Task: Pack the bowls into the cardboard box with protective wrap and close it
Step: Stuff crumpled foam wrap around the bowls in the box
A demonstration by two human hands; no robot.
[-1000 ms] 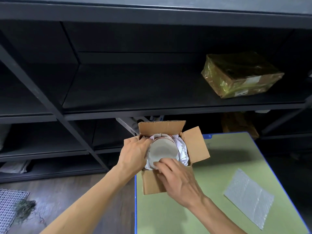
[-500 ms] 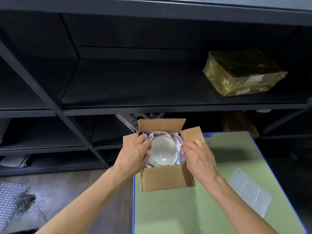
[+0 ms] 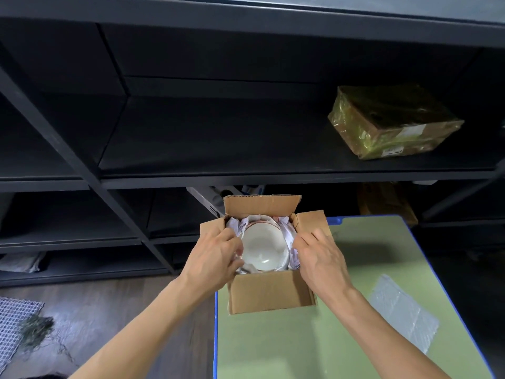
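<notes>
Between hands (image 3: 269, 258): bowl (image 3: 263, 248) (boxed, seemingly wrapped).

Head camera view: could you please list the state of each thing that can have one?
cardboard box: open, flaps up
bowl: upright in the box, wrap around it
left hand: at the box's left edge, on the wrap
right hand: at the right edge
bubble wrap sheet: flat on the table

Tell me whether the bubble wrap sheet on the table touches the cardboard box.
Apart. The head view shows bare green table between the bubble wrap sheet and the cardboard box.
</notes>
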